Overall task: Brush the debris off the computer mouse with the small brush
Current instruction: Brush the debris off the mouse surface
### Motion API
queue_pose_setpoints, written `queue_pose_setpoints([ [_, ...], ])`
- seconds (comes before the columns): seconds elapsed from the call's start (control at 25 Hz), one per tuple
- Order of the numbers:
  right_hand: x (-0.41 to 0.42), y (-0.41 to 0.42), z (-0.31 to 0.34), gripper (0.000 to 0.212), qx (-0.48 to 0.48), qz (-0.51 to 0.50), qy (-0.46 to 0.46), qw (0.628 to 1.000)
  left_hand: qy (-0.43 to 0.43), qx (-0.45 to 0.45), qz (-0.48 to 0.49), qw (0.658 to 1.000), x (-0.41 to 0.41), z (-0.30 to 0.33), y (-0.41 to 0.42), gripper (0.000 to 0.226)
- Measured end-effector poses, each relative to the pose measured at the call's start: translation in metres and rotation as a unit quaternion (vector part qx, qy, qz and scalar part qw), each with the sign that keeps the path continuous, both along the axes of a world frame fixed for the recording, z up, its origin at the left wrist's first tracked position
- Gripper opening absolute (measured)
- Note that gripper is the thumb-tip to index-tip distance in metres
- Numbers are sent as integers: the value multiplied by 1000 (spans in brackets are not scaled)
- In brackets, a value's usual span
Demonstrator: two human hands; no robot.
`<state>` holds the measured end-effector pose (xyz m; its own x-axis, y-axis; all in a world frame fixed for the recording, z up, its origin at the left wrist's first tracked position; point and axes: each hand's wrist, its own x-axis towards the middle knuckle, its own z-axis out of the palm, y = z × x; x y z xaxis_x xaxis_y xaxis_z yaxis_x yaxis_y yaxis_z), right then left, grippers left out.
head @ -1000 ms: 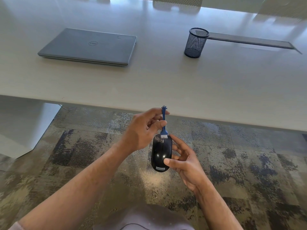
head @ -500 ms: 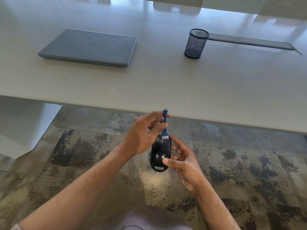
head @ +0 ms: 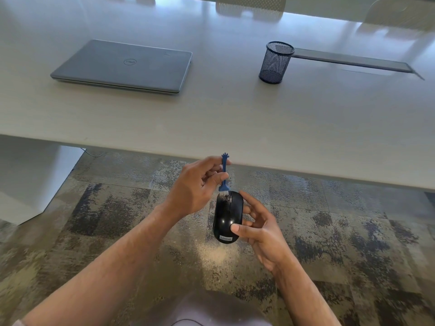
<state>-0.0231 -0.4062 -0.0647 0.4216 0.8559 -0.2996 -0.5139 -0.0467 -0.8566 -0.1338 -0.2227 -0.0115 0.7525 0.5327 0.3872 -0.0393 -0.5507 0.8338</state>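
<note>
Down below the near edge of the table (head: 211, 118), over the patterned carpet (head: 117, 220), the right hand (head: 261, 229) holds the black computer mouse (head: 227, 217), thumb pressed on its back and fingers curled along its far side. Just above, the left hand (head: 195, 187) pinches the handle of the small blue brush (head: 224, 175), whose white bristles touch the mouse's front beside the scroll wheel. On the table rest a closed laptop (head: 124, 65) and a mesh pen cup (head: 275, 62), well apart.
</note>
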Motion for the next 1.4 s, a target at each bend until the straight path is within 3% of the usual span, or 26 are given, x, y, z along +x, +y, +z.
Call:
queue_pose_setpoints([
  [0.52, 1, -1, -1, 82, -4, 5, -4, 1000, -12, 77, -51, 996, -3, -2, 2, 31],
  [0.76, 3, 1, 1, 81, -2, 4, -10, 1000, -46, 48, -43, 997, -2, 7, 2, 29],
  [1.12, 3, -2, 2, 81, 9, -5, -3, 1000, -33, 93, -62, 993, 0, -2, 1, 30],
  [1.4, 1, -1, 5, 83, 12, -6, 1, 1000, -41, 58, -69, 995, 4, 6, -5, 32],
])
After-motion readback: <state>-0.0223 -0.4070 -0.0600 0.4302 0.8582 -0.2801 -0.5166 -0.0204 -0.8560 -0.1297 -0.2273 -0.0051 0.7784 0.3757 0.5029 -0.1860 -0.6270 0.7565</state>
